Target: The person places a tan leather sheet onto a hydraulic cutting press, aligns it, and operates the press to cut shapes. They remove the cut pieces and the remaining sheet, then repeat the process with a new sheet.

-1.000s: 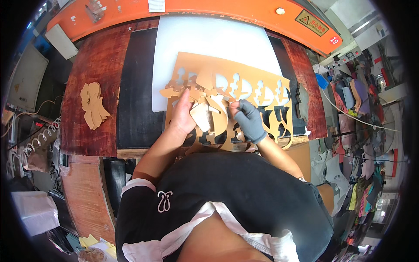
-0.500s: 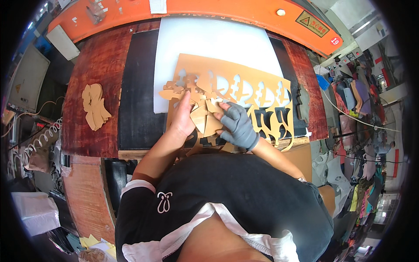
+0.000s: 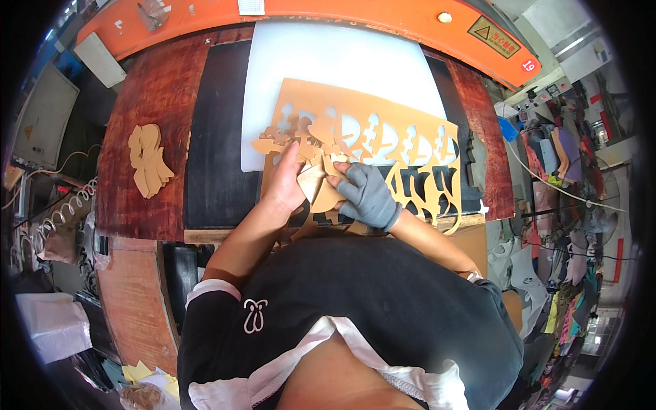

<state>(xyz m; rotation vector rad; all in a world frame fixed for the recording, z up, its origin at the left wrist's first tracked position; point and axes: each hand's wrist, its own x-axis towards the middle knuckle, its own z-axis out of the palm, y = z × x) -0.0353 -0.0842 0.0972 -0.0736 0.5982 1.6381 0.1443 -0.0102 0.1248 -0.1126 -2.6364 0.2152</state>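
Note:
Between my two hands is a loose bunch of tan cut-out sheet pieces (image 3: pixel 316 179), fanned in different directions. My bare left hand (image 3: pixel 285 181) grips the bunch from its left side, thumb pointing up along it. On the other side my right hand (image 3: pixel 367 196), in a grey glove with bare fingertips, pinches the edge of the pieces. Beneath them lies a tan sheet (image 3: pixel 372 102) punched with rows of shaped holes. What the fingers under the bunch do is hidden.
A white board (image 3: pixel 342 58) lies under the sheet on a black-topped section (image 3: pixel 219 130) of the reddish wooden table (image 3: pixel 154 82). At the left rests a stack of tan pieces (image 3: pixel 148 160). An orange machine beam (image 3: pixel 383 15) spans the back. A dark jagged-edged piece (image 3: pixel 476 160) lies at right.
My right hand has shifted slightly left and its fingers have drawn in closer on the pieces. The left hand keeps its grip nearly in place.

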